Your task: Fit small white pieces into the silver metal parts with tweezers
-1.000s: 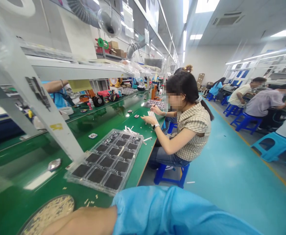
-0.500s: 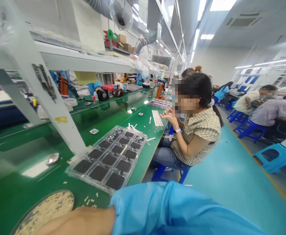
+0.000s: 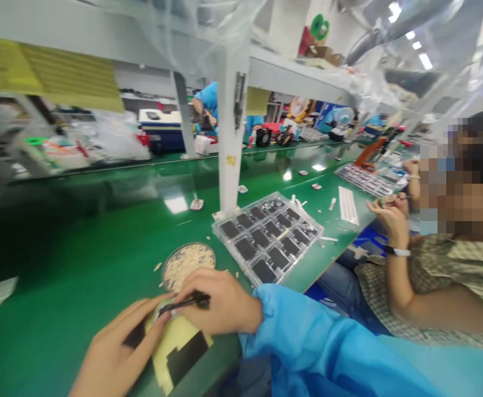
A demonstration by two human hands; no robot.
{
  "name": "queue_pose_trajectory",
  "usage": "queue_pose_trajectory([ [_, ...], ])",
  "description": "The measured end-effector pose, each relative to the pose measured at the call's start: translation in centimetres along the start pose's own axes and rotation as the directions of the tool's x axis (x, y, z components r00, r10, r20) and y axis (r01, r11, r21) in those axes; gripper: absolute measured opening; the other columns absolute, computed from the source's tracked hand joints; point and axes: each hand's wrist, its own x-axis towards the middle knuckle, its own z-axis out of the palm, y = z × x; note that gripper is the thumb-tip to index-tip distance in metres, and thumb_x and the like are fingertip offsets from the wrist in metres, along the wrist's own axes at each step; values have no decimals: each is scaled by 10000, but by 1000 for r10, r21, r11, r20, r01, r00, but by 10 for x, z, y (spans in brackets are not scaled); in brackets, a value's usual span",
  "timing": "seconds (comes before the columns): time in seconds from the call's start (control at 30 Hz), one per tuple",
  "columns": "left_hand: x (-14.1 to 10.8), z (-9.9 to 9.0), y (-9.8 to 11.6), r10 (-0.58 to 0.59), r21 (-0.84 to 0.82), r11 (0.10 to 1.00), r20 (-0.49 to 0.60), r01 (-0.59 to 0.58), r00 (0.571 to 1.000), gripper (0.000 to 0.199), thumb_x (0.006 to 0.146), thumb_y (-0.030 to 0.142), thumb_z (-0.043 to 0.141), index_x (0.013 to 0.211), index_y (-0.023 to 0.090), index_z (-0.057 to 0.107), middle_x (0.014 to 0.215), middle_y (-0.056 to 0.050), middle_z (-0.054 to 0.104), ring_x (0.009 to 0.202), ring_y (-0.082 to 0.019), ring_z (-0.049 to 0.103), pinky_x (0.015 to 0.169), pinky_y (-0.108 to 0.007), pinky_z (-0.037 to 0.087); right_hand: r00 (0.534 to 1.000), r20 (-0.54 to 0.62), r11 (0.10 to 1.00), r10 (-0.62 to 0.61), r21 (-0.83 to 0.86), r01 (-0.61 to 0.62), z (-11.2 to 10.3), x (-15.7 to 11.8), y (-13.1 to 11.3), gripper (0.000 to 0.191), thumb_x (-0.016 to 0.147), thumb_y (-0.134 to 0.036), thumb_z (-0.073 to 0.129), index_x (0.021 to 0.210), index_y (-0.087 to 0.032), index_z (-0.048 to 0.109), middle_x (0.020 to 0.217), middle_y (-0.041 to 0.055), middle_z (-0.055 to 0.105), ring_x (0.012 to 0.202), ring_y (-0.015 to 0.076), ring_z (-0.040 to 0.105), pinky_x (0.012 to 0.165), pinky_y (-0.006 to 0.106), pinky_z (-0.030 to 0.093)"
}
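Note:
My right hand (image 3: 220,300), in a blue sleeve (image 3: 299,320), grips a thin dark tool (image 3: 189,300) that looks like tweezers, its tip pointing left. That tip meets the thumb and forefinger of my left hand (image 3: 121,344), which pinch a small pale piece too blurred to name. Beneath both hands, at the bench's front edge, lies a yellow sheet (image 3: 161,358) with a black rectangular patch (image 3: 187,355). Just beyond my hands stands a round dish (image 3: 189,262) of small beige bits.
A clear tray (image 3: 245,270) of dark square parts sits beyond my right hand, by a white post (image 3: 229,176). Small devices (image 3: 197,204) dot the green bench (image 3: 113,237). A co-worker (image 3: 407,264) sits at right, near a pale strip sheet (image 3: 348,205).
The view has swung left and down. My left hand, the yellow sheet and the dark tool have come into view; my right hand, earlier partly cut off beside the dish, now shows whole.

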Motion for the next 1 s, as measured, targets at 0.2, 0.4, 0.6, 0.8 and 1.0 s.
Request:
queue_pose_trajectory([
  [0.2, -5, 3, 11, -13, 104, 995, 34, 9, 999, 329, 895, 430, 646, 1150, 247, 747, 1092, -55, 760, 933, -238, 697, 876, -315, 552, 1000, -28, 1000, 5, 21, -4, -4, -4, -10, 123, 878, -249, 677, 981, -211, 732, 1019, 74, 710, 986, 185, 679, 911, 314, 546],
  [0.4, -9, 5, 7, 34, 97, 995, 19, -35, 999, 324, 914, 432, 630, 1141, 230, 742, 1073, -66, 754, 938, -233, 685, 878, -345, 553, 997, -68, 999, -48, -17, 47, 0, -5, -7, 110, 882, -275, 707, 955, -195, 727, 984, 70, 715, 969, 181, 679, 893, 310, 551],
  [0.6, -8, 9, -2, 81, 114, 990, 3, -81, 997, 310, 911, 430, 640, 1133, 236, 734, 1062, -49, 753, 940, -219, 687, 857, -324, 551, 996, -53, 991, -72, -115, 66, 3, -6, 0, 118, 874, -304, 727, 936, -204, 733, 1005, 57, 707, 939, 165, 688, 833, 274, 557],
  [0.8, -10, 7, -6, 110, 164, 981, -4, -108, 994, 295, 908, 436, 641, 1125, 254, 724, 1084, -30, 750, 970, -226, 687, 870, -326, 538, 999, -17, 987, -52, -156, 48, 4, -7, 2, 103, 891, -286, 710, 969, -226, 738, 1025, 34, 708, 949, 148, 688, 848, 253, 546],
  [1.0, -11, 5, -8, 150, 213, 965, 35, -154, 988, 265, 922, 410, 631, 1136, 274, 708, 1087, -16, 741, 1012, -227, 665, 917, -341, 500, 999, 40, 984, -11, -179, 18, 3, -8, 4, 88, 885, -279, 712, 955, -230, 734, 1036, 27, 700, 941, 149, 683, 835, 251, 540],
])
